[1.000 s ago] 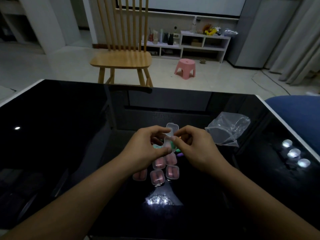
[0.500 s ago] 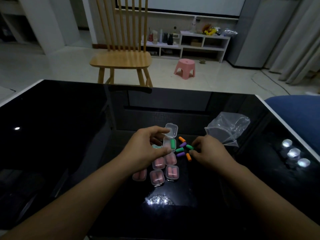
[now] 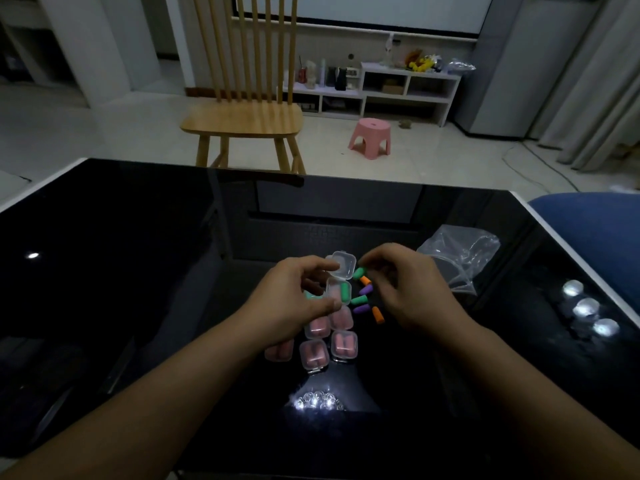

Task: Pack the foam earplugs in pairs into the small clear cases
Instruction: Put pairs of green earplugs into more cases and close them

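Note:
My left hand (image 3: 294, 299) grips a small clear case (image 3: 338, 289) with its lid (image 3: 343, 269) flipped up; one green earplug (image 3: 345, 294) lies inside it. My right hand (image 3: 412, 289) pinches a second green earplug (image 3: 358, 272) just right of the lid. Loose earplugs lie on the black table (image 3: 138, 271) between my hands: an orange one (image 3: 365, 280), a purple one (image 3: 365, 289), a green one (image 3: 358, 300), another purple (image 3: 361, 309) and another orange (image 3: 378, 314). Several shut cases with pink earplugs (image 3: 329, 341) sit below my left hand.
A crumpled clear plastic bag (image 3: 460, 254) lies right of my right hand. A wooden chair (image 3: 246, 119) stands beyond the table's far edge, a pink stool (image 3: 371, 136) on the floor behind. A blue cushion (image 3: 595, 230) is at the right edge.
My right hand went down to the loose earplugs, picked up a green one and lifted it up beside the open case's lid. My left hand kept holding the case.

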